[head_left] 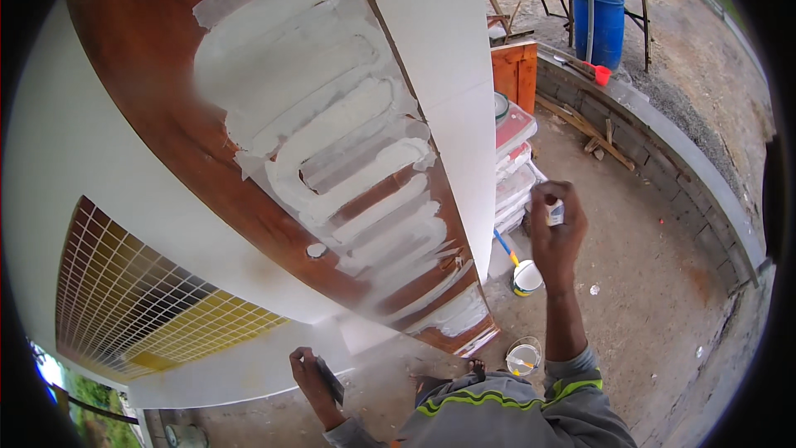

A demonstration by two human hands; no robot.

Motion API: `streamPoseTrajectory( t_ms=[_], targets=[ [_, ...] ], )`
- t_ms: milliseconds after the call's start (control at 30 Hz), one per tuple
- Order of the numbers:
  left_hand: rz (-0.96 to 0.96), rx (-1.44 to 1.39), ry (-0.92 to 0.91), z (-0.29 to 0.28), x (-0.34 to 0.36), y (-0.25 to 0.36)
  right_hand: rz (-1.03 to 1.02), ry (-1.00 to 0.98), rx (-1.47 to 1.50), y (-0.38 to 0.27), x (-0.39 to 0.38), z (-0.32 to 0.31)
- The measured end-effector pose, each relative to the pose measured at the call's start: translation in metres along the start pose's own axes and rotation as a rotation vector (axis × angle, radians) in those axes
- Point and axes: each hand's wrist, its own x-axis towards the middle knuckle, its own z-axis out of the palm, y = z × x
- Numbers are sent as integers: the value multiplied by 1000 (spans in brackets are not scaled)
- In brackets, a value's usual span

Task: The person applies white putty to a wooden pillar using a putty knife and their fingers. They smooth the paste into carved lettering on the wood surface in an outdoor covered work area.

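Note:
A long brown wooden panel fills the upper middle, leaning diagonally. White filler covers it in smooth patches and looping bands, with bare brown showing between them and along the edges. Low on the left, my left hand is closed round a dark flat plate-like tool, below the panel's lower part and apart from it. My right hand is raised to the right of the panel, fingers curled in. Something white shows within the curl; whether it is held or lies behind cannot be told.
Stacked bags stand behind the white pillar. A white bucket with a blue handle leaning in it and a small tub sit on the floor. A low block wall curves right; a blue barrel stands beyond.

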Motion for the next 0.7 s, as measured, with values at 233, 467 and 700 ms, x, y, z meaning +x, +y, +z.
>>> streamPoseTrajectory(
  t_ms=[233, 467, 700],
  targets=[
    [-5, -28, 98, -13, -22, 5, -171, -64, 166, -65, 24, 72],
    [3, -92, 30, -13, -9, 13, -116, -43, 190, -78, 19, 85],
    [-8, -76, -40, -17, 12, 0, -63, -41, 134, -84, 19, 87]
  ],
)
